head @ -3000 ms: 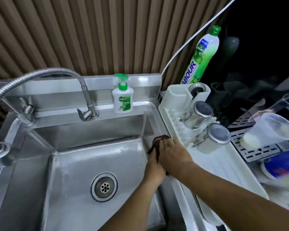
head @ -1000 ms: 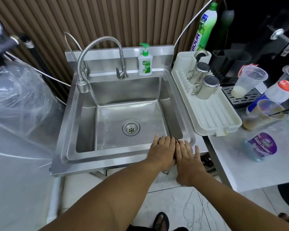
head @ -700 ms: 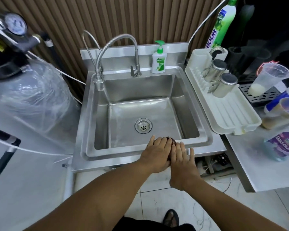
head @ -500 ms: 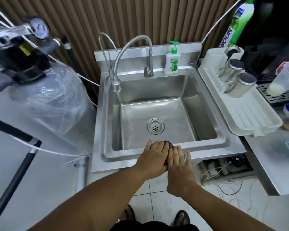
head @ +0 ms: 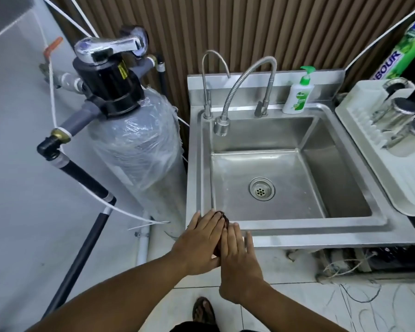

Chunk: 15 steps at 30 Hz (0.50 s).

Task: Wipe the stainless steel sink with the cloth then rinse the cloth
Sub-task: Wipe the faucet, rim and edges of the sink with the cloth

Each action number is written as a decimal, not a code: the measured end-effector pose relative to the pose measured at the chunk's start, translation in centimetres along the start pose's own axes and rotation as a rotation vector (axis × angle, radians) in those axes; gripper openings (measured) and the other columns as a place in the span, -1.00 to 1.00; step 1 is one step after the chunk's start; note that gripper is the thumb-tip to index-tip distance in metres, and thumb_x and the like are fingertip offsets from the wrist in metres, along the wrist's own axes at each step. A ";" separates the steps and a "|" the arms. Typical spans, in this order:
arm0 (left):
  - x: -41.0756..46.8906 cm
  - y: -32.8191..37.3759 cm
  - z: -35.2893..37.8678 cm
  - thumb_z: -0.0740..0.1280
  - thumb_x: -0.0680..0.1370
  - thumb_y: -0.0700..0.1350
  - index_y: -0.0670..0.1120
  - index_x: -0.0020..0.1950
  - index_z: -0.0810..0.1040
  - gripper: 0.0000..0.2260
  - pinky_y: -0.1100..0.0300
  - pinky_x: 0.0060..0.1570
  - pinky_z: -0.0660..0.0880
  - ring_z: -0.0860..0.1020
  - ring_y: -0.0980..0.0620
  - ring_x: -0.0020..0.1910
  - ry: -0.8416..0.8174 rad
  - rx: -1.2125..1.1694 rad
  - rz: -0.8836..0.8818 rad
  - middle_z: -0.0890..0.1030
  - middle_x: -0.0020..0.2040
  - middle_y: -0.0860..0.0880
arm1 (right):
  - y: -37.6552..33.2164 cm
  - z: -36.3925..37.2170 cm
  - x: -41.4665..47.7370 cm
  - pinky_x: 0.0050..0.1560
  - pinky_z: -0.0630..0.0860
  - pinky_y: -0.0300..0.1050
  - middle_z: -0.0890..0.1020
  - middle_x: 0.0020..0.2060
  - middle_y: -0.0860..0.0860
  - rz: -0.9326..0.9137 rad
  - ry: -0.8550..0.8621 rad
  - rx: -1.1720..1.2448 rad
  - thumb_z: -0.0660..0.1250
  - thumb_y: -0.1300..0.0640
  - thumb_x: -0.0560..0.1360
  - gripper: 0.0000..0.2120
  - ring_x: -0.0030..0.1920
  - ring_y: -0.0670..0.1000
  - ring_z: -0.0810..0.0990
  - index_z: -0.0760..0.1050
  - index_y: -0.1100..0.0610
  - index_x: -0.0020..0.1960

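The stainless steel sink [head: 321, 230] fills the middle right of the head view, its basin dry-looking with a round drain [head: 261, 188]. A dark brown cloth [head: 224, 218] lies on the sink's front rim near the front left corner, mostly hidden under my hands. My left hand [head: 200, 240] and my right hand [head: 237, 252] lie flat side by side on the cloth, fingers stretched forward, pressing it onto the rim. A flexible steel tap [head: 240, 92] arches over the basin's back left, with no water visible from it.
A thin second tap [head: 207, 80] and a green-topped soap bottle [head: 298, 92] stand on the back ledge. A white dish rack [head: 388, 159] with steel cups sits to the right. A plastic-wrapped filter tank [head: 134, 144] and pipes stand to the left.
My hands slid the cloth from the sink's right rim to the front rim, then leftward along it to the front left corner. The view shifted left with them.
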<state>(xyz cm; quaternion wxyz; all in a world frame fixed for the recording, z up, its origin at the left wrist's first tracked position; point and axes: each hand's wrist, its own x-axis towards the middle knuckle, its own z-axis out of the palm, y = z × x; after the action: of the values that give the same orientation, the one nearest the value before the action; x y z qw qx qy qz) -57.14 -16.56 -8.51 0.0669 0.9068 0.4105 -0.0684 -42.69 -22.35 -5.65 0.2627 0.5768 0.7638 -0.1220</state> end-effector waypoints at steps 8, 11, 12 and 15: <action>-3.2 -2.5 0.3 -0.26 0.56 0.22 -0.04 0.64 -0.22 -0.31 -0.10 0.55 -0.33 -0.46 0.11 0.54 -0.046 -0.238 -0.202 -0.37 0.61 0.04 | -0.9 -2.7 2.6 0.54 -0.36 0.31 -0.28 0.64 0.06 -0.137 -0.008 0.248 -0.10 -0.10 0.66 -0.32 0.58 0.10 -0.42 -0.35 0.10 0.64; -2.1 -1.9 0.6 -0.31 0.54 0.16 -0.04 0.64 -0.22 -0.33 -0.09 0.55 -0.31 -0.45 0.12 0.54 0.015 -0.325 -0.310 -0.38 0.60 0.07 | -0.6 -3.8 3.7 0.53 -0.37 0.34 -0.31 0.63 0.07 -0.140 -0.033 0.168 -0.02 -0.03 0.64 -0.27 0.59 0.15 -0.42 -0.37 0.11 0.63; -1.7 -2.0 0.6 -0.32 0.53 0.15 -0.04 0.64 -0.22 -0.33 -0.07 0.55 -0.34 -0.45 0.11 0.54 0.026 -0.329 -0.343 -0.39 0.59 0.06 | -0.4 -4.3 4.2 0.52 -0.37 0.35 -0.32 0.62 0.07 -0.138 -0.039 0.150 0.01 -0.02 0.63 -0.25 0.59 0.16 -0.42 -0.38 0.13 0.62; 0.1 -2.9 0.0 -0.34 0.51 0.15 -0.06 0.64 -0.21 -0.30 -0.02 0.49 -0.40 -0.40 0.04 0.57 0.027 -0.304 -0.408 -0.35 0.61 0.01 | 0.2 -5.5 6.5 0.52 -0.36 0.38 -0.33 0.62 0.09 -0.152 -0.041 0.087 0.10 -0.13 0.64 -0.16 0.59 0.17 -0.41 -0.38 0.15 0.62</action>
<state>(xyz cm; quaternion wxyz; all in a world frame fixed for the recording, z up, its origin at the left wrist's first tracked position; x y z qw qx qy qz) -59.26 -14.65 -8.75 0.1820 0.7856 0.5914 -0.0059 -45.19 -14.30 -4.60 0.2430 0.5252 0.7939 -0.1867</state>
